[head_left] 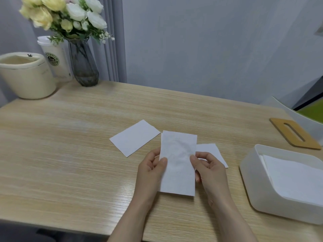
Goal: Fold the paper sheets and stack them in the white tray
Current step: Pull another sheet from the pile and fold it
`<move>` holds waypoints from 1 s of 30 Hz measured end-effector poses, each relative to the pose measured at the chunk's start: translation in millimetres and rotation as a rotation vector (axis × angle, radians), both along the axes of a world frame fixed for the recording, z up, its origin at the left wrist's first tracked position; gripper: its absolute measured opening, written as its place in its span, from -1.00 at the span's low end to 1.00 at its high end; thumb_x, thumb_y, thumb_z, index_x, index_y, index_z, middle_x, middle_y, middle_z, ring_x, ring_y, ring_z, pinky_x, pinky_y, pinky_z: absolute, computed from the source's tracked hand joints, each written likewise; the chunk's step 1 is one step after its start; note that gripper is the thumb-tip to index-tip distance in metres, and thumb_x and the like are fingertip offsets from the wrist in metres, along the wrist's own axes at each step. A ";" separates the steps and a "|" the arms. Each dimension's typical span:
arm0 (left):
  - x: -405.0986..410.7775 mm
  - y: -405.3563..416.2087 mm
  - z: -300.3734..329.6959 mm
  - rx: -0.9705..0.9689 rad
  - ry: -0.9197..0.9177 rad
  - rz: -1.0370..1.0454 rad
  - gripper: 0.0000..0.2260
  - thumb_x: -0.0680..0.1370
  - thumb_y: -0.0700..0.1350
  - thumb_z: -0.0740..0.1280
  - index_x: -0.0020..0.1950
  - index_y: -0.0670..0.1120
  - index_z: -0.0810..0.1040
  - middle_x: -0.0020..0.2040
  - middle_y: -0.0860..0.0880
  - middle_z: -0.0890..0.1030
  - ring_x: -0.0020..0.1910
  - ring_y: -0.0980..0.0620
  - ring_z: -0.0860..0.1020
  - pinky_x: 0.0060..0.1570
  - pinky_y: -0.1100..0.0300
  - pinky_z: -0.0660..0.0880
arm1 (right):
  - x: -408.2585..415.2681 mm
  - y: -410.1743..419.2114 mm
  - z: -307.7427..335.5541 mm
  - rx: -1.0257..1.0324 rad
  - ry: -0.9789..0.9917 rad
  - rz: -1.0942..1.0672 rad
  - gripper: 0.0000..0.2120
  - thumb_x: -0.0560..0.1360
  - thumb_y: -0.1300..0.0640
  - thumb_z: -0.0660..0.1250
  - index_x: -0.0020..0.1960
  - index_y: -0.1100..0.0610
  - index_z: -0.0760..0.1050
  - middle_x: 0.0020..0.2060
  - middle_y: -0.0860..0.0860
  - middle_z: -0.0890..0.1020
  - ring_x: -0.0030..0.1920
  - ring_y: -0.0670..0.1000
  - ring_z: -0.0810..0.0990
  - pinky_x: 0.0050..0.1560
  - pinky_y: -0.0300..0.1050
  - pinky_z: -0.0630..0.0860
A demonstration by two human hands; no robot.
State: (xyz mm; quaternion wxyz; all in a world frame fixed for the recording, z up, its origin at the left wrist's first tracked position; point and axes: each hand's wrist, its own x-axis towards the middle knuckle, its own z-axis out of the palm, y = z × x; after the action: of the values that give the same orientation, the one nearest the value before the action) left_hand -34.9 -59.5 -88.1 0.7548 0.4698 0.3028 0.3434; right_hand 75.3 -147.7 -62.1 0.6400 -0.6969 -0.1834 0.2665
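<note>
Both hands, left (153,167) and right (208,165), pinch the long white paper sheet (178,165) at frame centre; the white plastic tray (251,193) lies lower right, nearer the right hand.

Your light wooden table (70,154) carries two flat paper sheets (134,137), the white tray (258,189), a wooden slotted lid (295,133), a glass vase (83,67), a cup (56,58) and what may be a cream bin (26,79).

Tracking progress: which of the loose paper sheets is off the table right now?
The long sheet, pinched between left hand and right hand. The two other sheets lie flat on the table.
</note>
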 end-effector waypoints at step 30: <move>2.3 -1.6 -12.0 0.189 0.084 0.088 -0.69 0.59 -0.34 0.26 0.19 0.02 0.55 0.01 0.00 0.71 0.01 0.01 0.67 -0.05 0.13 0.55 | -3.9 -5.7 8.2 0.009 -0.143 0.091 -0.89 0.49 0.34 0.36 -0.13 0.18 0.62 -0.43 -0.07 0.64 -0.52 -0.23 0.48 -0.46 -0.45 0.33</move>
State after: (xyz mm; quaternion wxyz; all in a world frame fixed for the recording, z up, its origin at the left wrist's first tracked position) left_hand -32.6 -61.1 -100.0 0.6780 0.5391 0.3206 0.3833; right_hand 71.4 -153.4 -53.9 0.6155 -0.7024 -0.2615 0.2439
